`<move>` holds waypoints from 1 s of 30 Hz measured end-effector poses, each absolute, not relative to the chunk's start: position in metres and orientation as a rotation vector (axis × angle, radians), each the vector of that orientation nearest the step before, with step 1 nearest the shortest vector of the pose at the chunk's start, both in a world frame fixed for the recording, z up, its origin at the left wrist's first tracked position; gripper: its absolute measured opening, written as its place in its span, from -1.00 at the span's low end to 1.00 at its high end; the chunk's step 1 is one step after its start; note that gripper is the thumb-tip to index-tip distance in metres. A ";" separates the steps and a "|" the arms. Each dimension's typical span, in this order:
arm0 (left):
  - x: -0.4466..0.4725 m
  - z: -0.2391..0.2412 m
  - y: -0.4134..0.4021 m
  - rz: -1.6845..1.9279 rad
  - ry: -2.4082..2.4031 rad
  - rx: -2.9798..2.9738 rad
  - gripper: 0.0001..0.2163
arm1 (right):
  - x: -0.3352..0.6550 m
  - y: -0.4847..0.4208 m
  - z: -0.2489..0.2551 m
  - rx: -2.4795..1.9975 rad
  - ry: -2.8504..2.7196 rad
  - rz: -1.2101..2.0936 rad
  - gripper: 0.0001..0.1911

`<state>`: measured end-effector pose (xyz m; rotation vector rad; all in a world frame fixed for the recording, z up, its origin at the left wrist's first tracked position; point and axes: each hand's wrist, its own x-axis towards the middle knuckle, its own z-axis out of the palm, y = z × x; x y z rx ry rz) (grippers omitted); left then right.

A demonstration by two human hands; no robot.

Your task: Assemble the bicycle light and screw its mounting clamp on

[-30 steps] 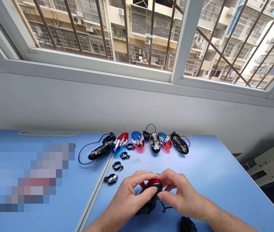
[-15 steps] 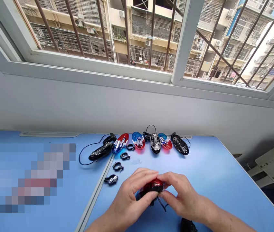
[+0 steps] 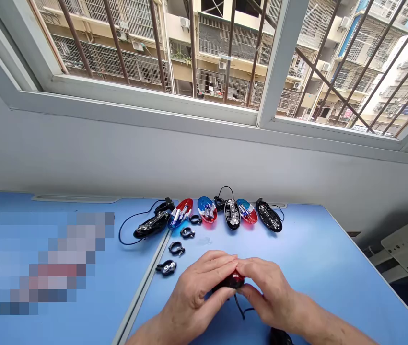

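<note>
Both hands close together over a small oval light with a red lens [image 3: 234, 279] just above the blue table [image 3: 319, 258]. My left hand [image 3: 198, 290] wraps the light's left side, fingers over its top. My right hand [image 3: 264, 287] grips its right side, fingertips meeting the left hand's. A thin black wire [image 3: 240, 309] hangs from the light towards me. Most of the light is hidden by my fingers.
A row of oval lights lies at the table's far edge: black bases [image 3: 268, 215] [image 3: 152, 224] and red-and-blue lenses [image 3: 207, 210]. Several black clamp rings [image 3: 176, 248] lie left of my hands. A black part [image 3: 280, 337] sits at the near edge. The table seam [image 3: 146, 287] runs on the left.
My hands have closed further over the red light, covering most of it, and the fingertips now meet. The light's black body that showed below my left hand is hidden now.
</note>
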<state>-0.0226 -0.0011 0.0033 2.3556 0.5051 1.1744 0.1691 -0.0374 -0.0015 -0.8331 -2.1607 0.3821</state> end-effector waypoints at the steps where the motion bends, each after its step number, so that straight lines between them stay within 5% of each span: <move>1: -0.023 0.004 -0.001 1.177 0.505 2.358 -0.56 | 0.169 -0.038 -0.002 -0.843 -2.156 0.389 -0.77; 9: -0.022 0.002 -0.001 1.230 0.493 2.344 -0.56 | 0.168 -0.035 -0.004 -0.831 -2.126 0.359 -0.78; 19: -0.023 -0.007 -0.001 1.239 0.586 2.266 -0.51 | 0.167 -0.032 -0.008 -0.702 -2.025 0.324 -0.55; 24: -0.034 0.005 0.006 1.001 0.964 1.704 -0.67 | 0.162 -0.033 -0.007 -0.991 -1.559 1.016 -0.81; 30: -0.042 0.026 0.011 0.758 0.917 1.080 -0.61 | 0.163 -0.025 -0.002 -1.108 -0.983 1.506 -0.56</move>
